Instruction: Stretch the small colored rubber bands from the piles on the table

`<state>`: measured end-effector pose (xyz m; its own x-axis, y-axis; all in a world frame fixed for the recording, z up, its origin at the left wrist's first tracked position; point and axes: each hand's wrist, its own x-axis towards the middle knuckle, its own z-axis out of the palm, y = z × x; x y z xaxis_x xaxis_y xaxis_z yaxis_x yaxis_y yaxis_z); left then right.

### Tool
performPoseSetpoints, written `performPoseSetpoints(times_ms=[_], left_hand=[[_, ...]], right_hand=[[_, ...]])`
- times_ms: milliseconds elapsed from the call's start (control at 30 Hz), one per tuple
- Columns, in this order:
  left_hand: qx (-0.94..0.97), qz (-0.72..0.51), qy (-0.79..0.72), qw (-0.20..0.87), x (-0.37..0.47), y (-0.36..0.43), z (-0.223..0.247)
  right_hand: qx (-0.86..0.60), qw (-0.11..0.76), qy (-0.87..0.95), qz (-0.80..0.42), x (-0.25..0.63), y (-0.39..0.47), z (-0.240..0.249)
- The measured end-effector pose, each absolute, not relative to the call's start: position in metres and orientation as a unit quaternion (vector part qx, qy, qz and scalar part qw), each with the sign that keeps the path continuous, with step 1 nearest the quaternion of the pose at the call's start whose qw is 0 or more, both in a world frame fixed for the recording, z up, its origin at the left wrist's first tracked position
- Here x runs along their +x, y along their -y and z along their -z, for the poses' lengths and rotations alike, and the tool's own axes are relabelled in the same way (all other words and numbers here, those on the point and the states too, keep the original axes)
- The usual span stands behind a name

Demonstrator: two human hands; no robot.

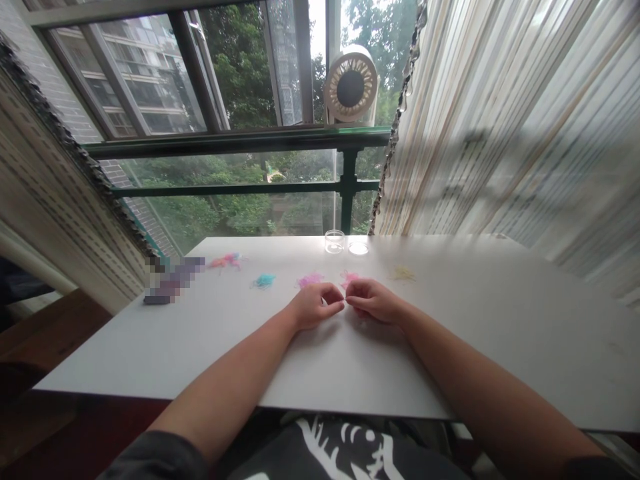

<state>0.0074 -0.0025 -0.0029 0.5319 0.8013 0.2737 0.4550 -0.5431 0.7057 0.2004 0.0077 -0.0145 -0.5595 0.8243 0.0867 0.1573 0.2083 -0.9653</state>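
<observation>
Above the middle of the white table (pixel 200 347), my left hand (pixel 315 307) and my right hand (pixel 373 301) meet at the fingertips. Each hand is pinched closed, and whatever lies between the fingers is too small to make out. Just beyond my left hand is a pile of purple-pink strands (pixel 310 279). A pink pile (pixel 349 277) is partly hidden behind my right hand. Farther left lies a teal pile (pixel 264 281), and to the right a yellow pile (pixel 403 273).
A clear round container (pixel 335 242) and a shallow clear dish (pixel 358 248) stand at the table's back edge. Pink and orange pieces (pixel 227 261) lie at the back left, near a pixelated object (pixel 175 281). A round fan (pixel 351 87) is by the window.
</observation>
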Motion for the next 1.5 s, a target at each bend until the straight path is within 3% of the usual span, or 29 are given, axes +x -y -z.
performPoseSetpoints(times_ms=[600,1500], left_hand=[[0.811,-0.326,-0.400,0.275,0.0097,0.0018,0.0023],[0.823,-0.308,-0.399,0.262,0.0120,0.0012,0.0037]], right_hand=[[-0.375,0.292,0.787,-0.394,0.1980,-0.0033,0.0101],[-0.350,0.308,0.744,-0.479,0.1973,-0.0034,0.0110]])
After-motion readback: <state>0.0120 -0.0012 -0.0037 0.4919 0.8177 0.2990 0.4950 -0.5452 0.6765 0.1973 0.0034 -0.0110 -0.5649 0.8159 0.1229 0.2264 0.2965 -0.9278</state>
